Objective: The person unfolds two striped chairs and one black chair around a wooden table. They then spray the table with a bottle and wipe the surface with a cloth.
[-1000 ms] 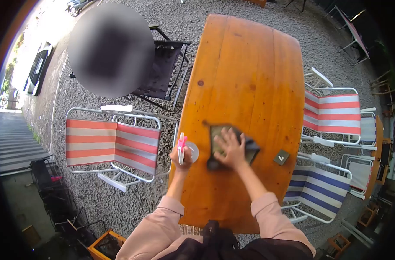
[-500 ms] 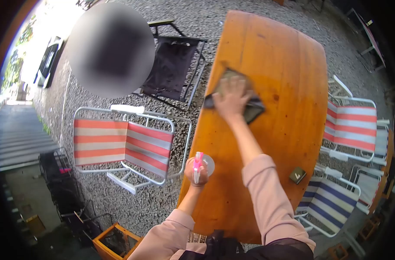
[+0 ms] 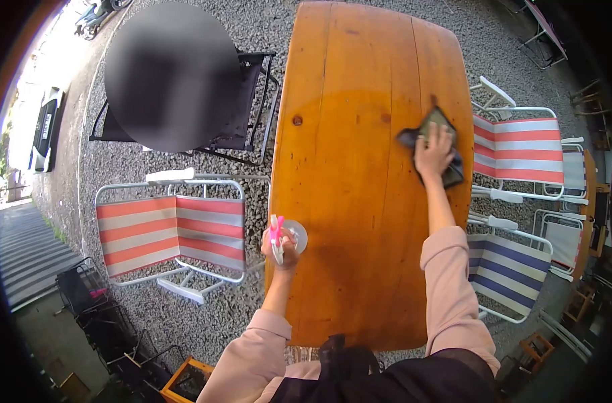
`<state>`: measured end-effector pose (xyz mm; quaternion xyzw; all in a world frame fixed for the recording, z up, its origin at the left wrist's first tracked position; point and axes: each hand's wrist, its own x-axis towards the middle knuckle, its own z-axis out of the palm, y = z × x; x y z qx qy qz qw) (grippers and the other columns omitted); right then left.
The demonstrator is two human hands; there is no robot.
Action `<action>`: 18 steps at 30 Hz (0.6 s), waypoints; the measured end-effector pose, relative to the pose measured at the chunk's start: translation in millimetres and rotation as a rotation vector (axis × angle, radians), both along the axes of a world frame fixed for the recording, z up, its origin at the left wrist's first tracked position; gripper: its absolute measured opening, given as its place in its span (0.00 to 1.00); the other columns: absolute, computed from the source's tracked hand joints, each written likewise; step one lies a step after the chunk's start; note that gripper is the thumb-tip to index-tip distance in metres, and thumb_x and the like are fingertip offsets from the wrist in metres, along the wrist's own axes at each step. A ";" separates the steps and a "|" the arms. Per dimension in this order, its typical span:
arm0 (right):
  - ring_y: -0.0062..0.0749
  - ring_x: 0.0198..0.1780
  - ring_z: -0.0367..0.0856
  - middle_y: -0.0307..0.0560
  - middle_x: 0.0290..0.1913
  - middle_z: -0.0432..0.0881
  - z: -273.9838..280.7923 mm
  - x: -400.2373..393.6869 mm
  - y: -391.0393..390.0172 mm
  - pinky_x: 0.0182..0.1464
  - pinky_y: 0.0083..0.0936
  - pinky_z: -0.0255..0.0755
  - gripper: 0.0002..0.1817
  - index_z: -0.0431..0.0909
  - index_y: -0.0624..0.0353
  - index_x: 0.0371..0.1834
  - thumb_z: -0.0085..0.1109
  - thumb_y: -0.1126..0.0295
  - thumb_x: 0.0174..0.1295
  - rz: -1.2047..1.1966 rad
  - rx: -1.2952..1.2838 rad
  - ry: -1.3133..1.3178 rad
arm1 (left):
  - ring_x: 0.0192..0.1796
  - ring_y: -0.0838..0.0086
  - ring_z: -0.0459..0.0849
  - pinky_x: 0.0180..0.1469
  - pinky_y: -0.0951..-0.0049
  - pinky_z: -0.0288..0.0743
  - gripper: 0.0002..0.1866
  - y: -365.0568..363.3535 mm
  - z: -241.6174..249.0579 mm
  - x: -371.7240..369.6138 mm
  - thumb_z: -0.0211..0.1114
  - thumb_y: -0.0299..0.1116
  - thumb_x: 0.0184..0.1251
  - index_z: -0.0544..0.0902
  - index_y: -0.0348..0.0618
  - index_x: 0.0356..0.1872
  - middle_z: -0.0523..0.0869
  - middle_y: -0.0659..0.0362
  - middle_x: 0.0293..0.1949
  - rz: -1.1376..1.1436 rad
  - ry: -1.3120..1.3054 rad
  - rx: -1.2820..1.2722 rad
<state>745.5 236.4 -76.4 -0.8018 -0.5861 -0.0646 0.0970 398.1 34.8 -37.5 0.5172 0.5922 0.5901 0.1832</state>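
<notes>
My left hand is wrapped around a spray bottle with a pink and white trigger head and a clear, rounded body. It holds the bottle upright at the left edge of the wooden table. Near the table's right edge, my right hand lies flat with fingers spread, pressing on a dark olive and black cloth. Parts of the cloth stick out around that hand, bunched at its left side. The middle of the cloth is hidden under my palm.
A red-and-white striped folding chair stands left of the table. To the right are another red-striped chair and a blue-striped one. A black folding chair sits at upper left, partly behind a blurred patch. Gravel covers the ground.
My right hand has slid the cloth from the table's left side to its right side. The view has shifted. My left hand still holds the spray bottle. The small dark block marked 4 no longer shows.
</notes>
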 end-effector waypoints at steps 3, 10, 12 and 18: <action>0.44 0.71 0.39 0.47 0.71 0.43 7.4 9.7 -13.5 0.64 0.57 0.37 0.33 0.48 0.42 0.68 0.35 0.44 0.60 -0.310 -0.109 0.077 | 0.20 0.65 0.74 0.29 0.68 0.69 0.16 -0.1 2.4 2.7 0.49 0.39 0.57 0.70 0.41 0.14 0.71 0.59 0.11 0.043 0.028 -0.005; 0.52 0.69 0.42 0.53 0.69 0.47 26.2 -159.0 -107.2 0.61 0.61 0.38 0.33 0.56 0.48 0.66 0.43 0.50 0.56 0.314 -0.023 0.083 | 0.17 0.73 0.73 0.23 0.75 0.70 0.14 0.3 1.0 5.3 0.49 0.33 0.53 0.77 0.31 0.32 0.74 0.59 0.14 0.040 -0.059 0.031; 0.48 0.69 0.45 0.51 0.69 0.49 31.0 -191.9 -159.9 0.62 0.57 0.41 0.31 0.58 0.47 0.65 0.45 0.53 0.55 0.472 -0.087 0.244 | 0.17 0.75 0.74 0.22 0.76 0.70 0.17 -0.1 -3.4 3.8 0.48 0.32 0.54 0.76 0.29 0.39 0.73 0.60 0.14 0.020 -0.077 0.003; 0.42 0.68 0.50 0.46 0.69 0.51 45.5 -178.5 -341.9 0.63 0.49 0.45 0.30 0.60 0.42 0.63 0.48 0.54 0.53 0.665 -0.285 0.435 | 0.18 0.74 0.71 0.29 0.73 0.72 0.09 1.2 -5.4 1.5 0.48 0.27 0.56 0.69 0.38 0.18 0.72 0.59 0.14 -0.037 -0.061 0.066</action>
